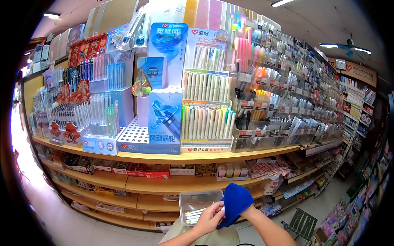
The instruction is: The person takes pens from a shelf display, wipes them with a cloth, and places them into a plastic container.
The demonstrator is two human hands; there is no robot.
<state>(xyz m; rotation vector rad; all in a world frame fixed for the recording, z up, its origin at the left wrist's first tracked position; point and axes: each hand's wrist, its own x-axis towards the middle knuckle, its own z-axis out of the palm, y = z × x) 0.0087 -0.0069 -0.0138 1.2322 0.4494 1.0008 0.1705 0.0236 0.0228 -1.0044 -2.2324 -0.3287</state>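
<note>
My left hand (210, 216) is closed, its fingertips pinched beside a blue cloth (237, 199). A narrow white thing shows at those fingertips, pen-like, but most of it is covered by the fingers and cloth. The blue cloth drapes over my right hand (248, 210), whose fingers are hidden beneath it; it appears bunched in that hand. Just left of the cloth, a clear plastic box (200, 197) rests near my lap. Inside it lie several white pens (194, 215) with coloured ends.
Ahead stands a wooden shelf (205, 156) bearing pen displays. A blue cardboard stand (165, 119) with punched holes is beside a rack of markers (207, 123). Lower shelves hold boxed goods (147, 170). A dark green folding stool (301, 223) stands at the right, near stacked magazines (340, 219).
</note>
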